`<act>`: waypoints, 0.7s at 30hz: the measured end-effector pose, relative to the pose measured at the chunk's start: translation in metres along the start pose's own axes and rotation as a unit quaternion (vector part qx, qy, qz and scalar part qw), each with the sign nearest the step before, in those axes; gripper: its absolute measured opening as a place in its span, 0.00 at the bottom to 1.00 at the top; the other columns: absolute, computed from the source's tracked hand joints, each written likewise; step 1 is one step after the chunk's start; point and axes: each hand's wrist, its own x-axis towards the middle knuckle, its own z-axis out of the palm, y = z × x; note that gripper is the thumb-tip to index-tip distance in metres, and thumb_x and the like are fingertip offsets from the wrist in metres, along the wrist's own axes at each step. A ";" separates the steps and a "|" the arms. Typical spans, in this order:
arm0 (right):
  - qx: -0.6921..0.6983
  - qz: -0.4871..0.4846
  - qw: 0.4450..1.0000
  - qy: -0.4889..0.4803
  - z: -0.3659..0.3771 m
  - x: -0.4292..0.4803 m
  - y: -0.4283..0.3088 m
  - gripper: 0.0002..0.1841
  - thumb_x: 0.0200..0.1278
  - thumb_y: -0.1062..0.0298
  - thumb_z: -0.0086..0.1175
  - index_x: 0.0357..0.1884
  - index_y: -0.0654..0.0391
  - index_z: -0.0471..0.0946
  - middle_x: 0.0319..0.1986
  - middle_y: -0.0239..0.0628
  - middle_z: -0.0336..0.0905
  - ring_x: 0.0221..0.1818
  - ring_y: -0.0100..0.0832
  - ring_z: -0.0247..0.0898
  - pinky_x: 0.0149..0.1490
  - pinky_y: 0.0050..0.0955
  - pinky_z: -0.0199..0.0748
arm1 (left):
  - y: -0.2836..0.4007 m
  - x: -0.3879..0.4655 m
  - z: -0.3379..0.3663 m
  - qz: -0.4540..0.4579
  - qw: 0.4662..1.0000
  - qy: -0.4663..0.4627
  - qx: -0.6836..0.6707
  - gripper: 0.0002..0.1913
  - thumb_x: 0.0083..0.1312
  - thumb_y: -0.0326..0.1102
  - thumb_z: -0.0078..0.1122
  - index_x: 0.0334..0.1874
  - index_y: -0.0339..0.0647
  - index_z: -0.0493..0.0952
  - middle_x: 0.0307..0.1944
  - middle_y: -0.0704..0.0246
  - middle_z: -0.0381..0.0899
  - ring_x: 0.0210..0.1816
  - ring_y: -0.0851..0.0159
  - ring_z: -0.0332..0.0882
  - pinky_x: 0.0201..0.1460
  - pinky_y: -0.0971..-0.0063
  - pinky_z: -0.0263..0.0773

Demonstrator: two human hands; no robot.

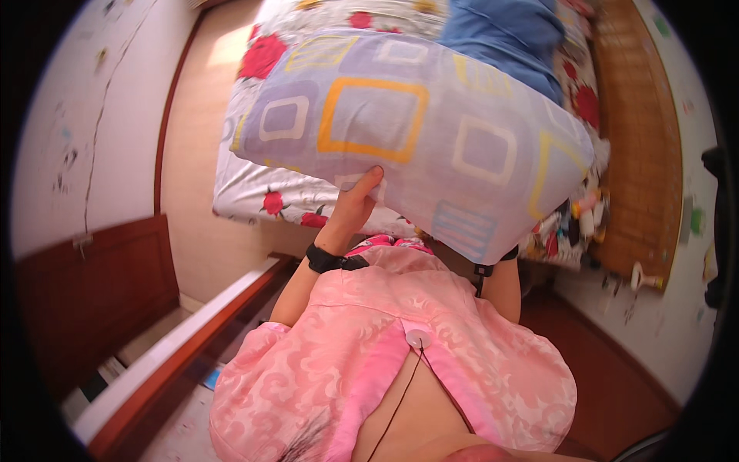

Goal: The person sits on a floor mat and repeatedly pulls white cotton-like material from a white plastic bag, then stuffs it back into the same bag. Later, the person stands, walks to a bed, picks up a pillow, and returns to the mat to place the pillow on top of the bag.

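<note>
A pillow in a pale lilac case with orange, white and yellow squares is held up in front of me, tilted, with its near right corner hanging lowest. My left hand grips its near edge, thumb on top and fingers out of sight underneath. Behind the low right corner my right hand is hidden; only the strapped wrist and forearm show, so its grip cannot be seen. Beneath and beyond the pillow lies a bed with a white sheet printed with red roses.
Blue bedding lies on the bed's far right part. A wooden ledge runs along the right wall, with small items heaped at the bed's near right corner. At lower left are a red-brown wooden rail and a wooden panel.
</note>
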 end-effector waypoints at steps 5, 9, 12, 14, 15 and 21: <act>-0.022 0.125 0.989 -0.080 0.035 0.054 0.067 0.35 0.56 0.47 0.67 0.63 0.56 0.74 0.57 0.35 0.78 0.57 0.38 0.73 0.61 0.39 0.72 | 0.025 -0.049 -0.074 0.155 0.956 0.167 0.184 0.08 0.74 0.29 0.58 0.51 0.37 0.81 0.47 0.74 0.81 0.49 0.74 0.77 0.54 0.78 0.72; -0.033 0.211 0.965 -0.149 0.079 0.099 0.142 0.35 0.55 0.49 0.69 0.63 0.57 0.75 0.57 0.35 0.79 0.57 0.38 0.73 0.61 0.39 0.72 | 0.063 -0.082 -0.138 0.251 0.958 0.133 -0.029 0.12 0.74 0.29 0.57 0.58 0.37 0.78 0.52 0.73 0.81 0.54 0.70 0.78 0.58 0.74 0.73; -0.036 0.267 0.943 -0.197 0.123 0.119 0.210 0.35 0.54 0.50 0.70 0.62 0.57 0.75 0.56 0.35 0.79 0.56 0.38 0.73 0.60 0.38 0.72 | 0.097 -0.110 -0.179 0.233 0.935 0.207 -0.172 0.08 0.71 0.29 0.63 0.50 0.38 0.81 0.45 0.71 0.83 0.50 0.68 0.80 0.56 0.76 0.73; -0.038 0.299 0.926 -0.228 0.156 0.127 0.262 0.36 0.53 0.51 0.71 0.62 0.58 0.76 0.56 0.35 0.79 0.56 0.38 0.74 0.60 0.38 0.72 | 0.117 -0.122 -0.205 0.289 0.927 0.175 -0.165 0.20 0.72 0.43 0.62 0.60 0.39 0.76 0.55 0.69 0.81 0.58 0.65 0.77 0.62 0.68 0.72; -0.038 0.310 0.920 -0.238 0.172 0.130 0.290 0.36 0.53 0.51 0.72 0.62 0.58 0.76 0.56 0.35 0.79 0.56 0.38 0.74 0.60 0.38 0.72 | 0.127 -0.125 -0.219 0.310 0.924 0.157 -0.158 0.27 0.72 0.50 0.62 0.66 0.40 0.73 0.60 0.67 0.80 0.62 0.64 0.76 0.65 0.64 0.71; -0.053 0.351 0.883 -0.306 0.292 0.121 0.484 0.36 0.51 0.54 0.74 0.61 0.59 0.77 0.55 0.35 0.80 0.56 0.37 0.74 0.60 0.37 0.73 | 0.215 -0.180 -0.345 0.195 0.967 0.144 -0.086 0.35 0.70 0.62 0.58 0.66 0.36 0.73 0.61 0.65 0.80 0.62 0.62 0.77 0.65 0.61 0.72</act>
